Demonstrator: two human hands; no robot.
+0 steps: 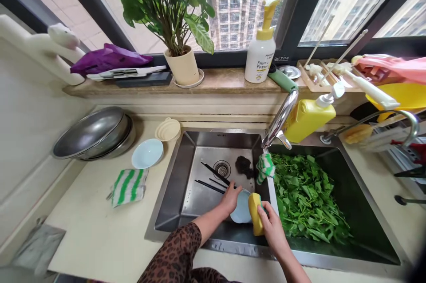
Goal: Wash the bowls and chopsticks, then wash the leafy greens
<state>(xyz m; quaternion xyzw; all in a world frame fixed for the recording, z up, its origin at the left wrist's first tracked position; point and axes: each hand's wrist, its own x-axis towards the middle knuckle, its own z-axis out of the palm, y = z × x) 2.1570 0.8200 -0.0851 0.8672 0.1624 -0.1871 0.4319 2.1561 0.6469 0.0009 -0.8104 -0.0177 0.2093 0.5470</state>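
My left hand [230, 197] grips the rim of a small pale-blue dish [242, 208], holding it tilted inside the left sink basin [181, 172]. My right hand [271, 225] is closed on a yellow sponge [255, 213] pressed against the dish's right edge. Black chopsticks [213, 176] lie on the basin floor near the drain [222, 168]. A dark scrubber [244, 165] sits beside the drain.
The right basin [353, 176] is full of green leaves [308, 196]. A tap [279, 121] with a striped cloth [265, 168] stands between the basins. On the left counter are a striped cloth [129, 186], a blue plate [147, 153] and steel bowls [95, 134]. Soap bottles [261, 52] and a plant [181, 63] stand on the sill.
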